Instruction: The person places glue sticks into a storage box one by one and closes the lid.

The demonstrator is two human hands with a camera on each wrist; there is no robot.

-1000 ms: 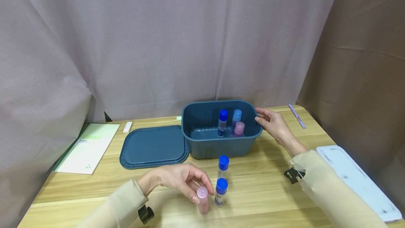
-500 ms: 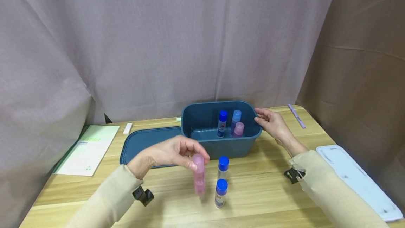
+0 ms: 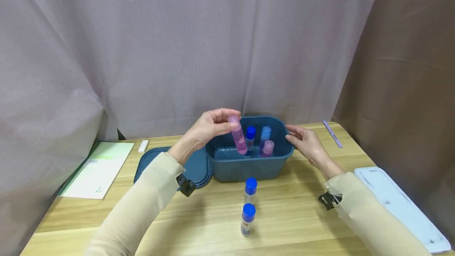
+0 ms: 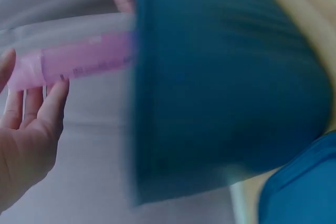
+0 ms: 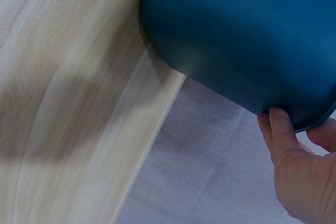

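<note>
A: Where is the pink tube (image 3: 237, 134) relative to the blue bin (image 3: 249, 169)?

B: It is over the left part of the bin's opening, tilted; its long axis runs from the cap, up and left, down to the right into the bin. The left hand (image 3: 209, 126) pinches the cap end with the fingertips, so the tube hangs below the fingers.

A: And the other hand?

B: The right hand (image 3: 302, 139) grips the bin's right rim, fingers curled over the edge.

A: What stands in the way?

B: Inside the bin, just right of the tube, three tubes stand upright. In front of the bin, two blue-capped tubes (image 3: 249, 204) stand on the table (image 3: 291, 224). The lid (image 3: 195, 167) lies left of the bin.
</note>
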